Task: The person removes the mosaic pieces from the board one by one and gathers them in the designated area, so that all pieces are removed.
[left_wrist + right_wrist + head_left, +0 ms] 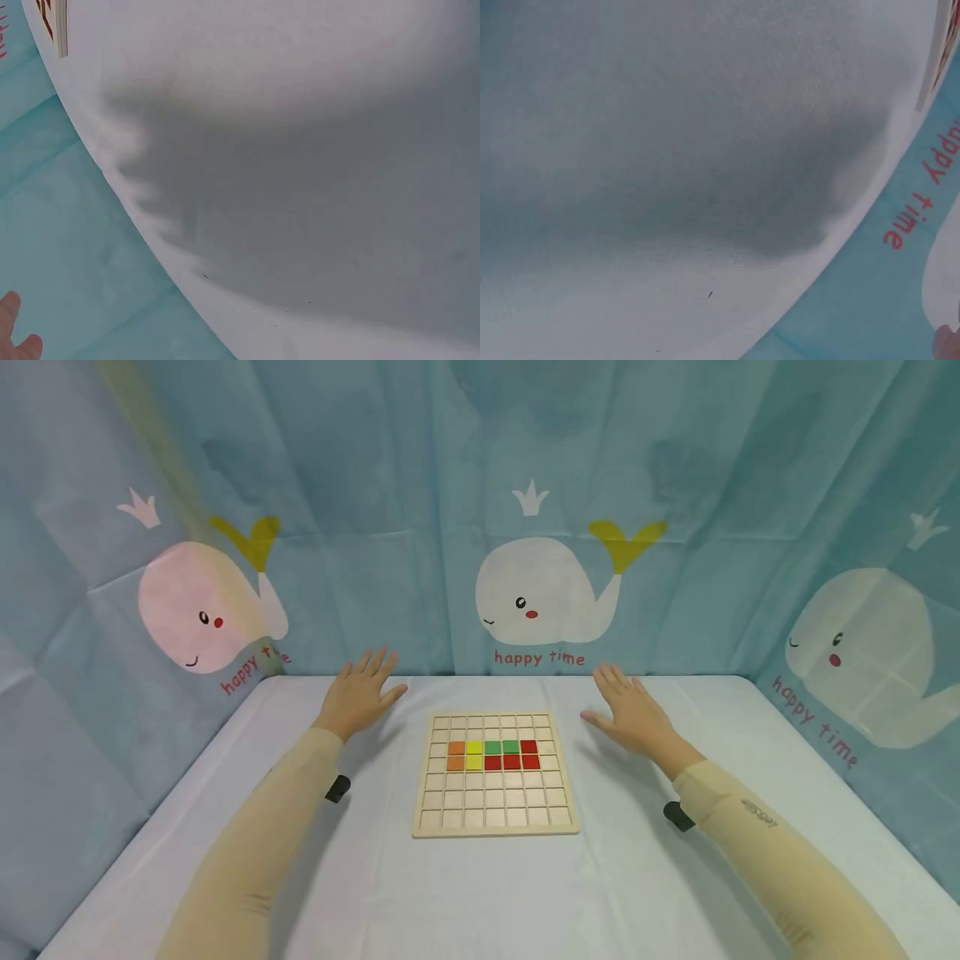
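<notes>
A square wooden grid board [495,818] lies in the middle of the white table. Two rows of coloured square tiles sit in its cells: orange tiles [456,756], yellow tiles [474,755], green tiles [502,747] and red tiles [512,762]. To the board's left, my left hand [358,697] is held above the table with its fingers spread, touching nothing. On the other side, my right hand [633,714] is likewise raised, fingers straight and nothing held. Only fingertips of the left hand [15,330] and right hand [946,343] show in the wrist views.
A blue curtain [405,593] printed with whales rises behind the table [480,902] and along both sides. Dark wrist cameras hang below the left sleeve [247,827] and the right sleeve [772,843]. Both arms cast shadows on the white cloth.
</notes>
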A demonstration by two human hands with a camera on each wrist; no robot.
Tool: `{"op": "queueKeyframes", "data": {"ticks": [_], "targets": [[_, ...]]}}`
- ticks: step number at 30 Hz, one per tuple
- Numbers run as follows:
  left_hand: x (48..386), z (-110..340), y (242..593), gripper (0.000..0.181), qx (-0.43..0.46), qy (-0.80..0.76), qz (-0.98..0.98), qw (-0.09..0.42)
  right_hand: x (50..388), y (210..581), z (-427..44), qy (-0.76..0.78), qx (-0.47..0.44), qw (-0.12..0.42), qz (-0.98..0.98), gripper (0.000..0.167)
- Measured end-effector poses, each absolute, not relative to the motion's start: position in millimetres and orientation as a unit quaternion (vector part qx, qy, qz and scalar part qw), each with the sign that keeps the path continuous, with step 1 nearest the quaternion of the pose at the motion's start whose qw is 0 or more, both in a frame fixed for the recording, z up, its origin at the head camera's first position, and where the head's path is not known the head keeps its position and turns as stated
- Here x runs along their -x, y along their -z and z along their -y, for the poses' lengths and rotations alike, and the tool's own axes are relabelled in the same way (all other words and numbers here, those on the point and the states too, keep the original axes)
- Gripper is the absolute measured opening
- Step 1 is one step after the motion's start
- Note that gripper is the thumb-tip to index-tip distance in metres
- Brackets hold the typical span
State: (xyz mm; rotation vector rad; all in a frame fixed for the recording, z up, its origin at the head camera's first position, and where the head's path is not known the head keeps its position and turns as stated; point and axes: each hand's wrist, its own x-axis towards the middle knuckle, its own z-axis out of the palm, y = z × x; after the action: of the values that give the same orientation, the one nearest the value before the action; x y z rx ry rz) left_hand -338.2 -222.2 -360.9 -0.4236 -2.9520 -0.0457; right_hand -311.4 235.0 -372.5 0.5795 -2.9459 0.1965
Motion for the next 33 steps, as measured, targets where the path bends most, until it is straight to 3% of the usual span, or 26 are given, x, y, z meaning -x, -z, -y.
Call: {"op": "queueKeyframes", "data": {"ticks": [23,33], "targets": [[322.9,207.0,367.4,0.075,0.184,0.016,0.978,0.099,294.8,360.2,-212.7,-0.152,-0.206,0.041,0.966,0.086],[315.3,201.0,366.1,0.074,0.195,0.007,0.977,0.085,285.0,359.4,-192.3,-0.164,-0.23,0.028,0.959,0.088]]}}
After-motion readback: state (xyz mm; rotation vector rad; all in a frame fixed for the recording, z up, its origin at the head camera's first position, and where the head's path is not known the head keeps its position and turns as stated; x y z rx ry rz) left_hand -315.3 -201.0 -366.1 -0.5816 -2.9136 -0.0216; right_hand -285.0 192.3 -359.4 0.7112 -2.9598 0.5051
